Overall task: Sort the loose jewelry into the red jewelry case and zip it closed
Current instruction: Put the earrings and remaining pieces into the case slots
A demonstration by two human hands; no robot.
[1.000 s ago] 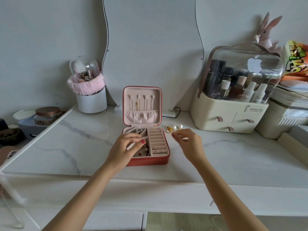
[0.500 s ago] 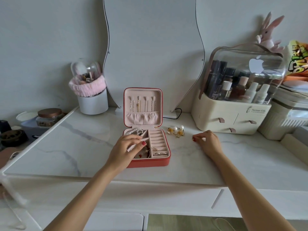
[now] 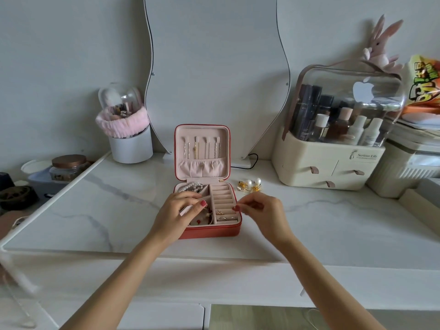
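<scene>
The red jewelry case (image 3: 209, 232) lies open mid-table, its lid (image 3: 202, 152) upright with several chains hanging inside. The base holds a pearl strand (image 3: 191, 186) at the back left and ring rolls (image 3: 222, 201) with a few rings on the right. My left hand (image 3: 176, 215) rests over the left compartments, and its thumb and fingers pinch a pale divider flap (image 3: 185, 210). My right hand (image 3: 262, 211) hovers at the case's right edge, fingertips pinched together on something too small to make out. Loose pearl-and-gold earrings (image 3: 250, 186) lie on the marble just right of the lid.
A wavy mirror (image 3: 214, 67) stands behind the case. A white brush cup with a pink band (image 3: 129, 139) sits back left, and a cream cosmetics organizer (image 3: 333, 151) back right. Jars (image 3: 69, 166) crowd the far left beyond the table edge.
My right hand went out to the right across the table, then came back to the case's right edge with its fingertips pinched. My left hand has stayed on the case.
</scene>
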